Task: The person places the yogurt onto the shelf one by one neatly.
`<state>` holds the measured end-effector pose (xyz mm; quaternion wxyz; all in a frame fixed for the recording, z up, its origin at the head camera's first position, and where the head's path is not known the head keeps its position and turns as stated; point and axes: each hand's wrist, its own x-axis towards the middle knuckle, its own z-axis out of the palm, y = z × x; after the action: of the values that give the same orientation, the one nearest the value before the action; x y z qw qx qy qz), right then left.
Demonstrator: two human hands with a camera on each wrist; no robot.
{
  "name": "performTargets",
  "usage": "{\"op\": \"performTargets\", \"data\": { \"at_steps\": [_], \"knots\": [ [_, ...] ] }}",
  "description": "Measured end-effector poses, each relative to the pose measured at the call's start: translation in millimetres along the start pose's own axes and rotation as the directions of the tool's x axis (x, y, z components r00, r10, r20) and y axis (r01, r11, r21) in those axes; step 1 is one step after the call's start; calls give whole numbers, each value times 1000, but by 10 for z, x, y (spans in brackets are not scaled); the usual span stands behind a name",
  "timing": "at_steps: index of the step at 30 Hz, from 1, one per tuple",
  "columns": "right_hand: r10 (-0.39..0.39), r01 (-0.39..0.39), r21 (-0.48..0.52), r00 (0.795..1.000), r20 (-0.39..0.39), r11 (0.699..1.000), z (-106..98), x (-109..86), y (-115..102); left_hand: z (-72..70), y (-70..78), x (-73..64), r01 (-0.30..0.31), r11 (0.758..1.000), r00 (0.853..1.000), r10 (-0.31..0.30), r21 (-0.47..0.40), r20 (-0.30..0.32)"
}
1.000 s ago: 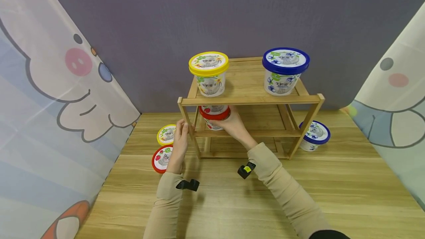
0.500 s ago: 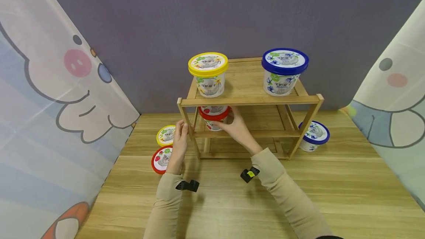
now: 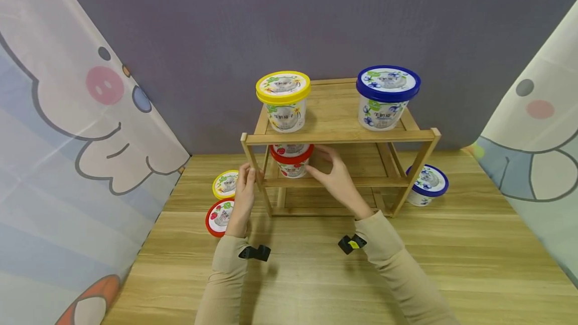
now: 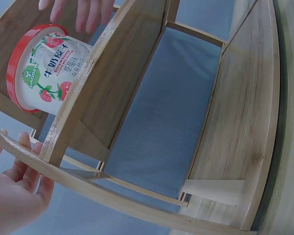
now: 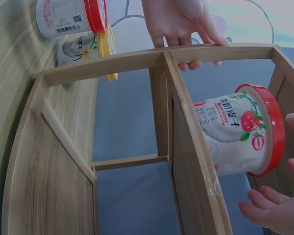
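A red-lidded strawberry tub [image 3: 293, 168] stands upright on the middle tier of the wooden shelf rack [image 3: 338, 136], at its left end. Just right of that tub is my right hand [image 3: 336, 177], thumb and fingers spread and apart from it. The right wrist view shows a gap between those fingers and the red lid [image 5: 273, 131]. My left hand [image 3: 245, 189] holds the rack's left front post, its fingers passing behind the wood [image 4: 27, 181]. On the top tier stand a yellow-lidded tub [image 3: 284, 100] at left and a blue-lidded tub [image 3: 387, 97] at right.
Left of the rack, another yellow-lidded tub [image 3: 226, 183] and another red-lidded tub [image 3: 220, 217] stand on the wooden table [image 3: 298, 275], partly behind my left hand. A second blue-lidded tub [image 3: 427, 183] is beside the rack's right side. A grey wall [image 3: 316, 19] rises behind.
My right hand has let go of the strawberry tub and drawn back to the right, its fingers opening. The tub remains on the middle tier. My left hand stays on the post.
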<state>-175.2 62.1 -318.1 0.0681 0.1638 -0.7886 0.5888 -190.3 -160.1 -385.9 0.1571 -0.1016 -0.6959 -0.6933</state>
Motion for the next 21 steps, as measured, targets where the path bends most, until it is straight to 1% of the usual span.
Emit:
{"op": "performTargets", "data": {
  "at_steps": [1,5,8,12,14,17,21],
  "knots": [
    [-5,5,-17,1000,-4,1000,-15,-21,-6,1,-1,0,-2,1000,1000,2,-1,5],
    [-61,60,-66,998,-10,996,-82,-54,183,4,6,2,9,1000,1000,-9,-11,8],
    [-95,94,-98,995,-8,991,-152,-86,345,13,54,1,34,999,999,-34,-15,5],
    [-138,137,-132,990,-2,982,-254,-182,377,41,155,-12,47,999,999,-47,-12,5],
    [-165,163,-149,986,0,975,-302,-230,394,46,174,-17,46,999,999,-46,-11,3],
    [-194,190,-181,981,-4,965,-366,-302,412,36,136,-12,47,999,999,-47,-10,2],
    [-223,211,-226,974,-31,951,-454,-385,422,9,54,5,47,999,999,-47,-17,0]
  ]
}}
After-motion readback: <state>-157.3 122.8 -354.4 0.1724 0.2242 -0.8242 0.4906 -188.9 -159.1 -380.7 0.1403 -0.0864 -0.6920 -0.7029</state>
